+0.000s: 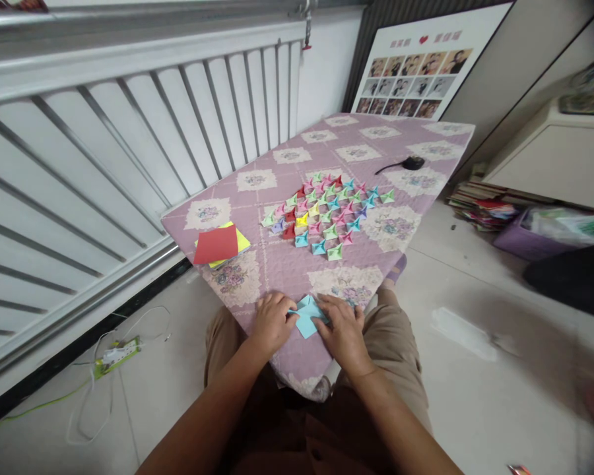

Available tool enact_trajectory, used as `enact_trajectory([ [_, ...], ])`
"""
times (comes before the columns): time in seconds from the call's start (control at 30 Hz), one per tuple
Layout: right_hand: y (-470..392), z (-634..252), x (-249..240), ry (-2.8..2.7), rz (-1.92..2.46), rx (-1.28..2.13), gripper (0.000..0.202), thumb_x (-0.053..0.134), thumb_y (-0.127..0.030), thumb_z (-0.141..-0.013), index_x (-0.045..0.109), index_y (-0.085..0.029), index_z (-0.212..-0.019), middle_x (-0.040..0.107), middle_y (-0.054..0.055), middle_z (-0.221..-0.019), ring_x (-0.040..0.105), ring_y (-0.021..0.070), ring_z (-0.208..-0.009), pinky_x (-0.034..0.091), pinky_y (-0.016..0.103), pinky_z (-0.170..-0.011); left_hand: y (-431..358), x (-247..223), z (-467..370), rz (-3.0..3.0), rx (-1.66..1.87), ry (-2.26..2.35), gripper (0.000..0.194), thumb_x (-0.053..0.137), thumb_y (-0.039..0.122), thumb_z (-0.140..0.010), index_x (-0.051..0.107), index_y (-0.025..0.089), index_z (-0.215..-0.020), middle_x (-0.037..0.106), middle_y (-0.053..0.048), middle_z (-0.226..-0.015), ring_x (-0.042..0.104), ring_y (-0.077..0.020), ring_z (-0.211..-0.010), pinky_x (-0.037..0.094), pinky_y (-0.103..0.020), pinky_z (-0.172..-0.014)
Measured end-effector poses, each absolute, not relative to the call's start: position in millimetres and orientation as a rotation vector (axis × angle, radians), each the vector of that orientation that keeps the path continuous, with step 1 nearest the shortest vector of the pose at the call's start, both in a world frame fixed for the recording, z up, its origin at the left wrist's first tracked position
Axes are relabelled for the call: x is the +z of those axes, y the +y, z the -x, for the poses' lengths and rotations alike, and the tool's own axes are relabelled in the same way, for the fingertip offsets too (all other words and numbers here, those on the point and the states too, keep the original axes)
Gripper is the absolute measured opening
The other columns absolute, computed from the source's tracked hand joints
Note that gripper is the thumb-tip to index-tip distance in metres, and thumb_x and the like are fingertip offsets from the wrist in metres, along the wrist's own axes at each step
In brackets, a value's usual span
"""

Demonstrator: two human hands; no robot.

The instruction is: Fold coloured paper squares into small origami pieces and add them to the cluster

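A light blue piece of folded paper (307, 324) lies flat on the table near its front corner, between my two hands. My left hand (273, 321) pinches its left point between thumb and fingers. My right hand (343, 330) is closed on its right side, thumb on top. Beyond them, several small folded paper pieces (330, 233) in green, blue, pink, red, yellow and purple stand in rows. To the left, a red sheet (216, 245) rests on a stack with a yellow sheet (243, 241) showing.
The table (297, 267) has a purple flowered cover. A black object with a thin handle (414, 163) lies at its back right. A white radiator (143, 152) borders the left side. A power strip (117, 355) with cables is on the floor at left.
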State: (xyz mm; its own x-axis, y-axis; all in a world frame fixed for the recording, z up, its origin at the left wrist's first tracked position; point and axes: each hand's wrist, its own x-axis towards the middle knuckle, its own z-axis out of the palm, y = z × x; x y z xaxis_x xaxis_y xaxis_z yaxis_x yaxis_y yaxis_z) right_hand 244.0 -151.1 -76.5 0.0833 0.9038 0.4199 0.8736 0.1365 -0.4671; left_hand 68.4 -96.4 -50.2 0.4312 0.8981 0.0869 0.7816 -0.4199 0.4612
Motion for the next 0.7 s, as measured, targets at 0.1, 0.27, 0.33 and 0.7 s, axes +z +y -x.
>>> enact_trajectory([
  [0.1, -151, -244, -74, -1.799, 1.682, 0.047, 0.008, 0.055, -0.026, -0.087, 0.062, -0.024, -0.085, 0.065, 0.006, -0.118, 0.054, 0.0244, -0.112, 0.018, 0.048, -0.101, -96, -52, -67, -2.353, 0.454, 1.417, 0.005, 0.065, 0.027, -0.082, 0.062, 0.024, -0.085, 0.061, 0.001, -0.097, 0.05, -0.019, -0.098, 0.032, -0.036, -0.089],
  [0.27, -153, -243, -68, -1.887, 1.673, -0.023, 0.013, 0.053, -0.022, -0.088, 0.063, -0.024, -0.081, 0.065, 0.004, -0.117, 0.051, 0.0236, -0.113, 0.016, 0.048, -0.102, -96, -55, -64, -2.414, 0.454, 1.352, 0.008, 0.062, 0.027, -0.085, 0.066, 0.028, -0.092, 0.061, 0.0, -0.1, 0.049, -0.0197, -0.098, 0.033, -0.038, -0.089],
  [0.33, -156, -244, -65, -1.939, 1.674, -0.071, 0.014, 0.053, -0.021, -0.089, 0.064, -0.025, -0.082, 0.065, 0.003, -0.117, 0.05, 0.0233, -0.113, 0.014, 0.049, -0.103, -96, -57, -62, -2.46, 0.449, 1.322, 0.009, 0.06, 0.026, -0.086, 0.067, 0.028, -0.092, 0.06, -0.001, -0.101, 0.049, -0.0199, -0.098, 0.033, -0.037, -0.089],
  [0.7, -168, -250, -54, -2.226, 1.678, -0.122, 0.021, 0.05, -0.018, -0.091, 0.067, -0.026, -0.102, 0.067, 0.004, -0.097, 0.053, 0.0217, -0.096, 0.027, 0.044, -0.095, -106, -54, -60, -2.677, 0.258, 1.193, 0.023, 0.047, 0.026, -0.094, 0.065, 0.029, -0.106, 0.06, -0.003, -0.106, 0.048, -0.021, -0.099, 0.035, -0.036, -0.087],
])
